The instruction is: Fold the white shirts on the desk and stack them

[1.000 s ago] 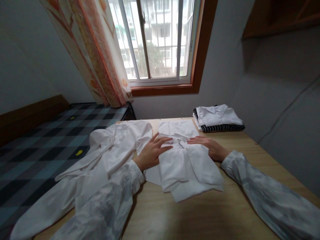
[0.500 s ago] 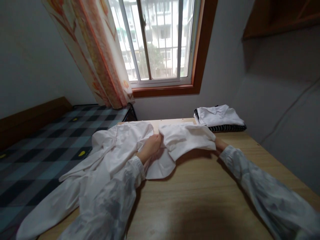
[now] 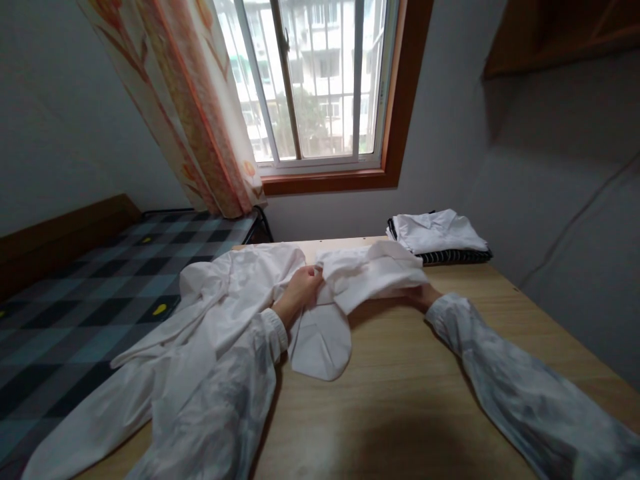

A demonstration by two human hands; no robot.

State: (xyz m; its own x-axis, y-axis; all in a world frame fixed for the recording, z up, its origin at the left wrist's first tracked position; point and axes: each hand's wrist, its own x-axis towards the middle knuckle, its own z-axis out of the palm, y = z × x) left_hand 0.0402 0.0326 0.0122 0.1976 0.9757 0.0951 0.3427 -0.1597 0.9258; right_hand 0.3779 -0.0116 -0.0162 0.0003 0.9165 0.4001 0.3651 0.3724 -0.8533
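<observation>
Dim room, strongly backlit.
Daylight enters through the white-framed sliding window with brown wooden trim (image 3: 327, 80), glare bleaching its panes; the plain grey wall (image 3: 450, 153) and brown wooden shelf (image 3: 555, 50) sink into gloom. Soft shadows lie on the pale wood-grain tabletop (image 3: 320, 413), beneath the crumpled white cloth (image 3: 373, 273) and at bottom centre. Wide-angle distortion stretches the grey-and-white patterned fabric sleeves (image 3: 520, 387) toward the lower corners; the bare right hand (image 3: 423, 295) looks dim, perhaps slightly blurred.

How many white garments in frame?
3 distinguishable: loose garment on the table's left side, held garment between left hand and right hand, folded garment atop dark striped cloth at far right. More may be hidden underneath.
</observation>
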